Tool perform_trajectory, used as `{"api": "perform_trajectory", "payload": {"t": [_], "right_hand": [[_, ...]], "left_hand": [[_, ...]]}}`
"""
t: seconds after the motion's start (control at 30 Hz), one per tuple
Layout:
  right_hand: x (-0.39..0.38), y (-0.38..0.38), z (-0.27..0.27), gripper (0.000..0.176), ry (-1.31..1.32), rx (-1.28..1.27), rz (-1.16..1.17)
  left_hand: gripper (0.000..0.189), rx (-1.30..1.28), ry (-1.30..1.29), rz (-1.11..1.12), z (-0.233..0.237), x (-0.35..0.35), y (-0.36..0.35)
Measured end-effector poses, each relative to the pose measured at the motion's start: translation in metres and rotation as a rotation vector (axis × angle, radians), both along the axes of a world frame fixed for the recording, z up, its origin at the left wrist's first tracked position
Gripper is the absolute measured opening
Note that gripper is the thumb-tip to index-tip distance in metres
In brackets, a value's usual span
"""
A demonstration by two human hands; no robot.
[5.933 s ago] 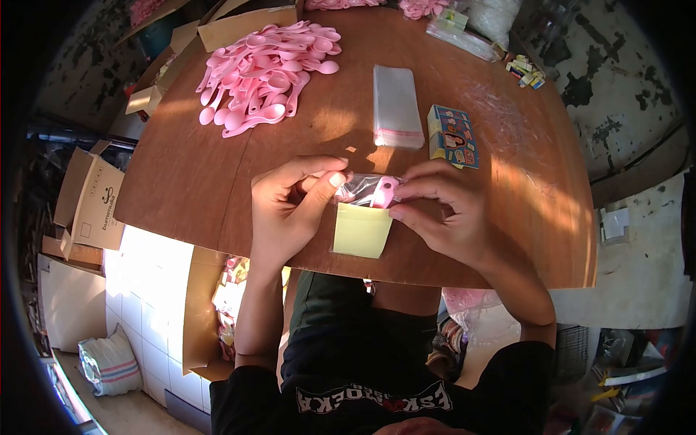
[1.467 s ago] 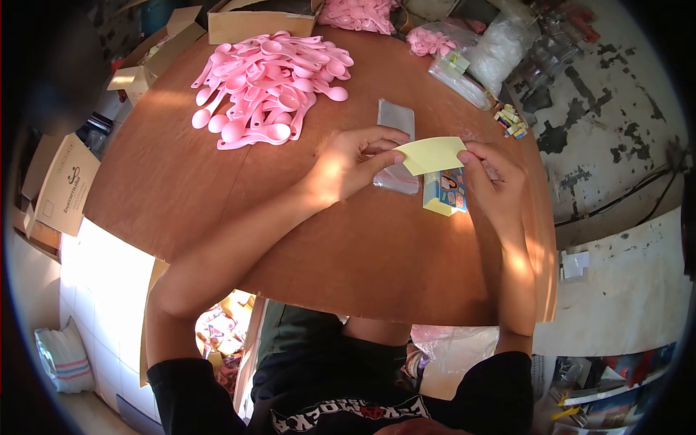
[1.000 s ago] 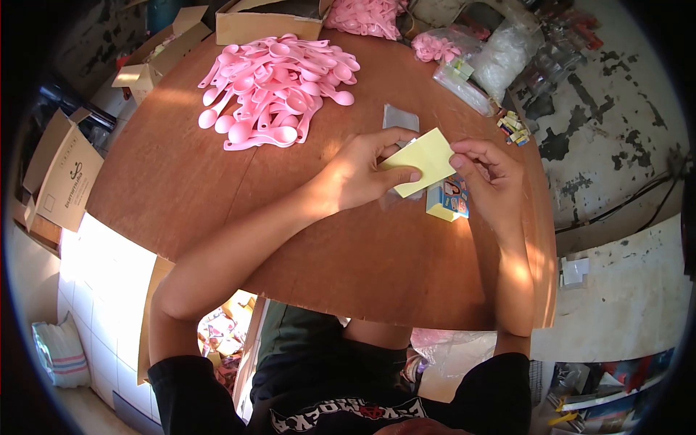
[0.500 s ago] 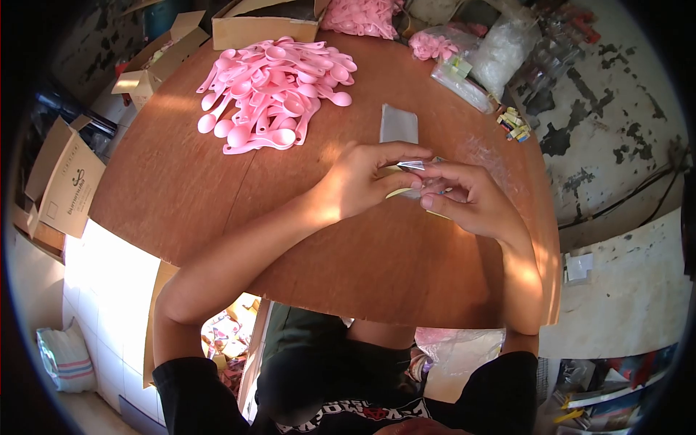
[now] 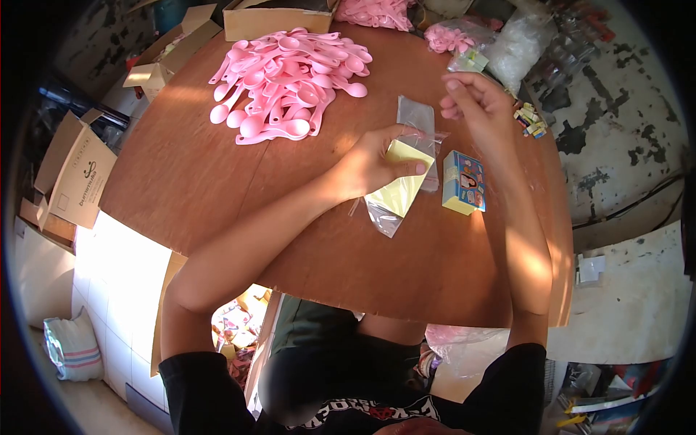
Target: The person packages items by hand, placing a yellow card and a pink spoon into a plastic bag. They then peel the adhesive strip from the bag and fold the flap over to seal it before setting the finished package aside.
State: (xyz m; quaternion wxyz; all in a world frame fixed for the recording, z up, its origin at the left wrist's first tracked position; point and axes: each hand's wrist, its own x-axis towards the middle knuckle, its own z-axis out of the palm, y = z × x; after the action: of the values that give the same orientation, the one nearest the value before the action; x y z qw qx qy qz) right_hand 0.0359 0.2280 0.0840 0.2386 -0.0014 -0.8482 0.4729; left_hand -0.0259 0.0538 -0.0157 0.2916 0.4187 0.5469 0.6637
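My left hand [image 5: 380, 163] grips a pale yellow pad [image 5: 406, 190] in a clear plastic bag [image 5: 382, 220], its thumb lying on the pad's face. Behind that hand a stack of flat clear bags [image 5: 415, 112] lies on the brown table [image 5: 312, 268]. My right hand [image 5: 475, 101] is raised at the table's right side, fingers curled towards the thumb; whether anything is between them cannot be made out. Below it a small block with a blue printed top and yellow sides [image 5: 464, 183] rests on the table, touched by neither hand.
A heap of pink spoons [image 5: 290, 83] covers the back left of the table. Behind it are an open cardboard box [image 5: 275, 25] and a bag of pink spoons [image 5: 373, 13]. Clear plastic bags [image 5: 518, 51] and small printed pieces [image 5: 531, 120] lie at the right edge.
My hands, together before, are now apart, the right one moved up and away. The yellow pad in its bag now shows fully in my left hand. The blue-topped block has come into sight.
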Motion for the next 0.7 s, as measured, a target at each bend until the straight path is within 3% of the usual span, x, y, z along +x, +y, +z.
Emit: {"api": "perform_trajectory", "payload": {"t": [0.03, 0.1, 0.23, 0.27, 0.33, 0.43, 0.57, 0.63, 0.7], "right_hand": [[-0.023, 0.005, -0.013, 0.023, 0.061, 0.06, -0.004], [-0.055, -0.005, -0.022, 0.023, -0.08, 0.411, 0.023], [-0.115, -0.038, -0.043, 0.029, 0.037, 0.796, 0.193], [-0.125, -0.046, -0.046, 0.029, 0.045, 0.786, 0.191], [-0.14, -0.056, -0.052, 0.029, -0.158, 1.094, 0.022], [-0.152, -0.059, -0.062, 0.028, -0.122, 1.148, 0.005], [-0.13, -0.04, -0.056, 0.025, -0.159, 1.097, 0.01], [-0.107, -0.025, -0.037, 0.02, -0.361, 1.142, -0.008], [-0.092, 0.01, -0.042, 0.022, -0.23, 1.103, -0.034]], "left_hand": [[0.052, -0.008, 0.003, -0.001, -0.006, -0.003, 0.004], [0.049, -0.005, -0.062, 0.007, -0.013, -0.007, 0.007], [0.046, -0.02, -0.014, 0.041, -0.016, -0.011, 0.008], [0.044, -0.019, -0.017, 0.028, -0.016, -0.011, 0.007], [0.043, -0.022, -0.015, 0.017, -0.015, -0.012, 0.007], [0.048, 0.035, 0.06, 0.013, -0.014, -0.012, 0.006], [0.042, -0.019, 0.028, 0.017, -0.017, -0.012, 0.006], [0.043, -0.045, 0.032, 0.012, -0.016, -0.009, 0.007], [0.045, -0.093, 0.007, 0.012, -0.012, -0.008, 0.005]]}}
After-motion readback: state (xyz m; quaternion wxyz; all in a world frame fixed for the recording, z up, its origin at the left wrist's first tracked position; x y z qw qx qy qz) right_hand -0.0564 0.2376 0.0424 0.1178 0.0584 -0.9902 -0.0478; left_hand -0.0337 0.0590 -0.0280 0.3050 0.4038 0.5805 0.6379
